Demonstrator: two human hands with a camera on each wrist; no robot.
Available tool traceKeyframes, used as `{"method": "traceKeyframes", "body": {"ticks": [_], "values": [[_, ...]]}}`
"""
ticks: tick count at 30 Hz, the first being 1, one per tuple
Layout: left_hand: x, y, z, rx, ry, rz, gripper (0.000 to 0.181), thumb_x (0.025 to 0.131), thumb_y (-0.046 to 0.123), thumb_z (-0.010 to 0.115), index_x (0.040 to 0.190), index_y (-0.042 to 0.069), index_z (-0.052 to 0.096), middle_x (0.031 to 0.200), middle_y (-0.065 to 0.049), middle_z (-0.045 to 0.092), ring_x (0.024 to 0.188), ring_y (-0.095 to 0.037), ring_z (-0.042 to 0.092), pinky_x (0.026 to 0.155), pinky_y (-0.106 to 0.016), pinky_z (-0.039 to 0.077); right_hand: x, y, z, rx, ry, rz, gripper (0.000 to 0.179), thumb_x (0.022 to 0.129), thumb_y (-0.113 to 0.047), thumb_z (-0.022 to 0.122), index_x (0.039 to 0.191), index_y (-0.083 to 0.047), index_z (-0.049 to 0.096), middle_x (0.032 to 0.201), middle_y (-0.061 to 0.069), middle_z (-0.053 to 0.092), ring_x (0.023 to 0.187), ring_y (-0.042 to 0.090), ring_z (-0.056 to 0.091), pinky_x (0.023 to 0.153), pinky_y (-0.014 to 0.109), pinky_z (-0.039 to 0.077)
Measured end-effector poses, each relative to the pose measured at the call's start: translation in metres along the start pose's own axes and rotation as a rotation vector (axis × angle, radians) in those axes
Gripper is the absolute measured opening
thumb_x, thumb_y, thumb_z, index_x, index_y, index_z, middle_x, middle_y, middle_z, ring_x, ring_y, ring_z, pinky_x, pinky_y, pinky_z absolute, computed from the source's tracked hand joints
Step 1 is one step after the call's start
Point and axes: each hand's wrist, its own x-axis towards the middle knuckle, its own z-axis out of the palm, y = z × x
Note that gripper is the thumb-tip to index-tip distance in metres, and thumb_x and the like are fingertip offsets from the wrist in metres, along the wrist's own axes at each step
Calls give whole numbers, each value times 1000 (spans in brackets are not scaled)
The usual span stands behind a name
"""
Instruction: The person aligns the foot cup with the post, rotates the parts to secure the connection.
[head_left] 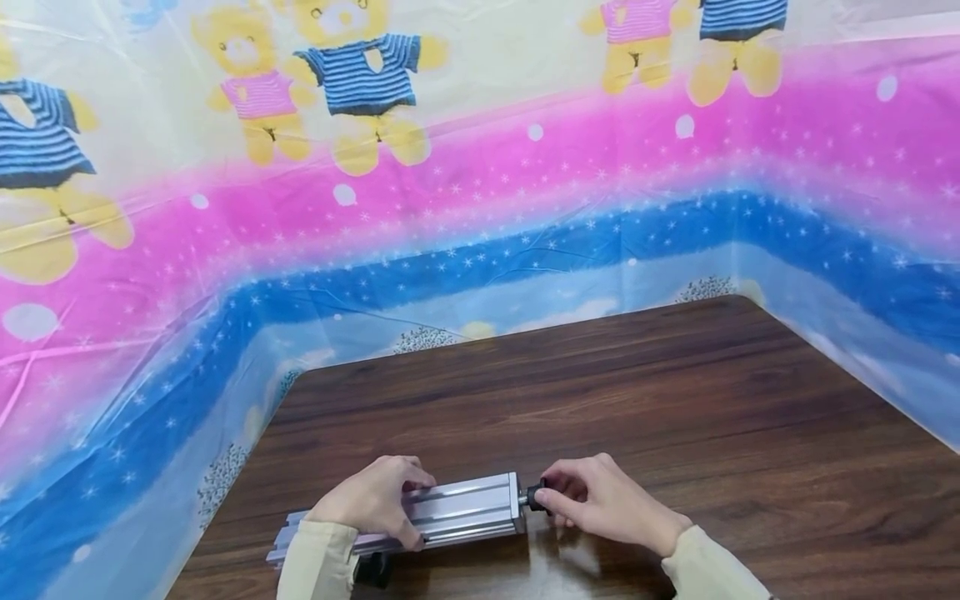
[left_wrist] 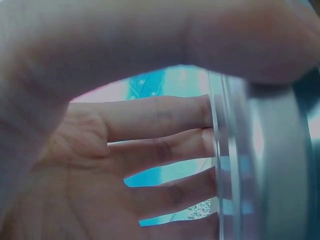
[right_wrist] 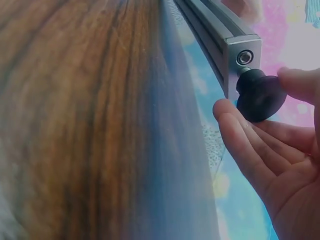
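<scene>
A silver aluminium profile [head_left: 468, 504] with grooved sides lies crosswise near the front of the table. My left hand [head_left: 367, 500] grips it from above, thumb on the near side and fingers over the far side. At its right end, my right hand [head_left: 618, 504] pinches a black knob [head_left: 537, 495] between thumb and fingers. In the right wrist view the knob's short metal stem meets the profile's end plate [right_wrist: 231, 65], just below a round socket screw [right_wrist: 244, 57]. Another black part [head_left: 372, 571] shows under the profile beside my left sleeve.
The dark wood-grain table [head_left: 600, 400] extends away beyond both hands. A printed cloth [head_left: 480, 217] with bears, pink and blue bands hangs around its back and sides. The table's right edge slopes down toward the near side.
</scene>
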Motion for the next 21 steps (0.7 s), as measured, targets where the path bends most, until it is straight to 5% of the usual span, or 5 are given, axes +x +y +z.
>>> {"method": "traceKeyframes", "body": {"ticks": [9, 15, 17, 21], "values": [[1, 2, 1, 18, -2, -2, 61, 57, 15, 90, 115, 3, 75, 107, 2, 67, 94, -15, 61, 81, -35, 54, -1, -3, 0, 5, -31, 129, 53, 108, -42, 42, 75, -12, 70, 61, -2, 69, 43, 10, 63, 45, 32, 52], [2, 5, -1, 13, -6, -4, 61, 58, 15, 91, 116, 3, 75, 109, 0, 67, 95, -17, 61, 81, -38, 54, -6, 0, -3, -34, 0, 41, 32, 99, -39, 63, 112, -10, 67, 86, -4, 71, 70, 5, 68, 62, 25, 56], [3, 6, -2, 10, -7, -12, 62, 58, 15, 91, 116, 3, 75, 111, -1, 67, 96, -18, 62, 82, -40, 54, -8, 2, -3, -27, 10, -16, 42, 93, -33, 74, 124, -9, 61, 100, -3, 69, 82, 5, 67, 70, 25, 57], [2, 8, -3, -1, -10, -18, 62, 58, 15, 91, 116, 3, 75, 115, -4, 69, 99, -20, 63, 83, -42, 55, -8, 3, -3, -12, 16, -91, 42, 87, -20, 80, 123, -12, 60, 107, -2, 68, 86, 5, 67, 74, 26, 58]]}}
